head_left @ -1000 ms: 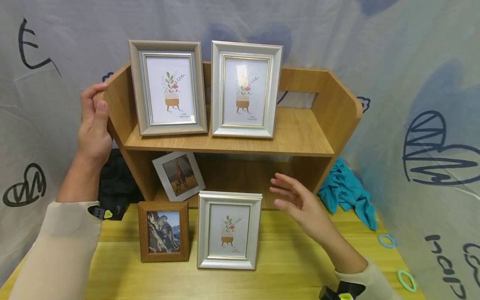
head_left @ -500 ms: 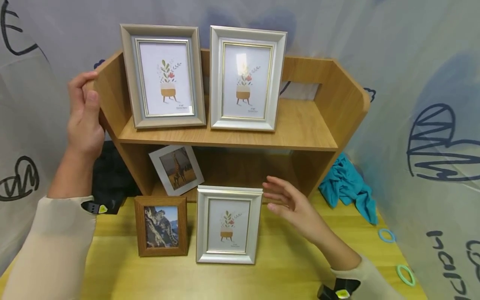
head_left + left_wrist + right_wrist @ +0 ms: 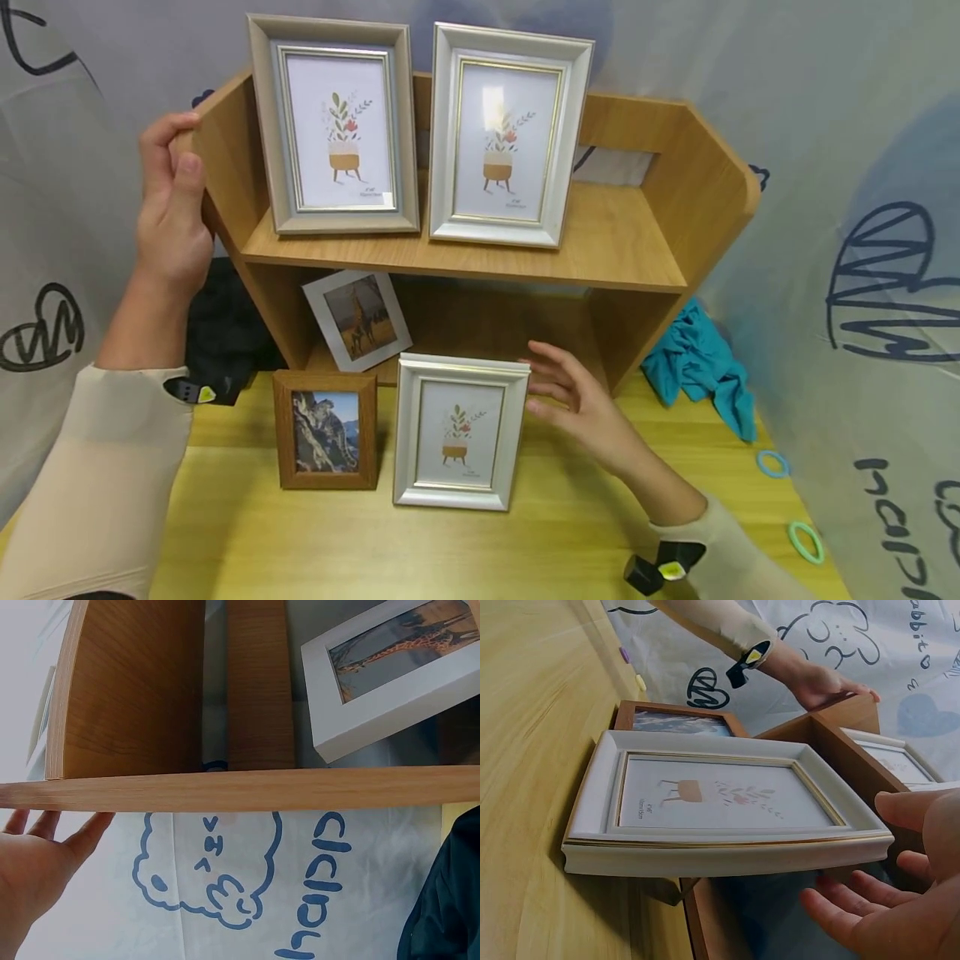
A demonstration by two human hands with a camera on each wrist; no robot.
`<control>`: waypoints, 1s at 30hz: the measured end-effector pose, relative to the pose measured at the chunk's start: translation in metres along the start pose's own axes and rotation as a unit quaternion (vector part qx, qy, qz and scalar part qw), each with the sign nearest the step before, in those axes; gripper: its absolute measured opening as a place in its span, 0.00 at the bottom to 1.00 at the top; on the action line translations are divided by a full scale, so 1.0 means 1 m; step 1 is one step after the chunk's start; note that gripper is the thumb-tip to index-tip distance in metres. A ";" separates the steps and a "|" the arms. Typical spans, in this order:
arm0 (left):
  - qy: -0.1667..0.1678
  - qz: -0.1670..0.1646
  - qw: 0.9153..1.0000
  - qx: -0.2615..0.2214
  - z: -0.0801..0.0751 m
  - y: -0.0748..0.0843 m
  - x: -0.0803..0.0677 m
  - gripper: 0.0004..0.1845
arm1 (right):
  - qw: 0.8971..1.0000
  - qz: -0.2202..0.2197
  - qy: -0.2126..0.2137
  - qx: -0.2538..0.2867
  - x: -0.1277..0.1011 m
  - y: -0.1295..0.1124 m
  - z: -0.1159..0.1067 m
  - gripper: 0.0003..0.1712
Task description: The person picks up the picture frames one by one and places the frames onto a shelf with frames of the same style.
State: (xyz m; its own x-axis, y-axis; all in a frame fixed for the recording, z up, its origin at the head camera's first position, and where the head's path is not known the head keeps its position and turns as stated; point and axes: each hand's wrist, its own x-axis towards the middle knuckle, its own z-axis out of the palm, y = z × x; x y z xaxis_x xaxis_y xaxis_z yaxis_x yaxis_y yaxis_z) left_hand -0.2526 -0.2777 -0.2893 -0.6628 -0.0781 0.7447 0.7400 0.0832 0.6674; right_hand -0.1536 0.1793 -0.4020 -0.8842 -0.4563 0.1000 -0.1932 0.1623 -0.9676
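Note:
My left hand [image 3: 174, 208] touches the outer side of the wooden bookshelf [image 3: 480, 265] at its upper left. In the left wrist view its fingertips lie against the side panel [image 3: 135, 690], with none showing on the inner face. My right hand [image 3: 581, 408] is beside the silver-white picture frame [image 3: 462, 495] standing on the table, fingers spread. Its fingertips are right at the frame's right edge in the head view. In the right wrist view the thumb is in front and the other fingers reach behind the frame's level. A brown wooden picture frame [image 3: 327, 480] with a leopard photo stands to its left.
A beige picture frame [image 3: 258, 125] and a silver-white one [image 3: 573, 142] lean on the upper shelf. Tilted on the lower shelf is a white giraffe frame [image 3: 330, 321]. Teal cloth [image 3: 697, 362], black cloth [image 3: 225, 325], a blue ring [image 3: 772, 464] and a green ring [image 3: 806, 542] lie around.
My right hand has moved left, closer to the standing silver-white frame. The head view has shifted, so the shelf appears higher; my left hand stays at the side panel.

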 end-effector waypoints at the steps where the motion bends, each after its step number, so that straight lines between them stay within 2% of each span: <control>1: 0.000 0.001 1.000 -0.001 0.001 0.000 0.001 0.14 | 1.000 0.000 0.003 0.000 0.000 0.000 0.000 0.40; 9: 0.019 -0.003 0.999 -0.028 0.000 -0.004 0.003 0.16 | 1.000 0.012 0.002 -0.002 0.002 0.002 0.000 0.41; 16: 0.044 -0.001 0.998 -0.035 -0.007 0.001 0.010 0.13 | 1.000 -0.005 -0.005 -0.004 0.014 -0.001 0.002 0.41; 21: 0.036 -0.002 0.999 0.001 -0.006 0.002 0.013 0.12 | 1.000 -0.004 0.000 0.001 0.016 -0.003 0.001 0.40; 30: 0.030 -0.009 0.999 -0.034 0.003 -0.004 0.006 0.12 | 1.000 0.006 0.007 0.025 0.004 0.004 0.006 0.41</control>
State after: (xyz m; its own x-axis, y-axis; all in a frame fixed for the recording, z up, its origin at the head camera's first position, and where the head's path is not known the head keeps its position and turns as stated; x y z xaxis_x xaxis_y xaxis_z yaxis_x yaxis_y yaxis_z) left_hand -0.2598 -0.2760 -0.2870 -0.6702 -0.1392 0.7290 0.7349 0.0128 0.6780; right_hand -0.1559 0.1729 -0.4065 -0.8926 -0.4415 0.0917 -0.1619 0.1240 -0.9790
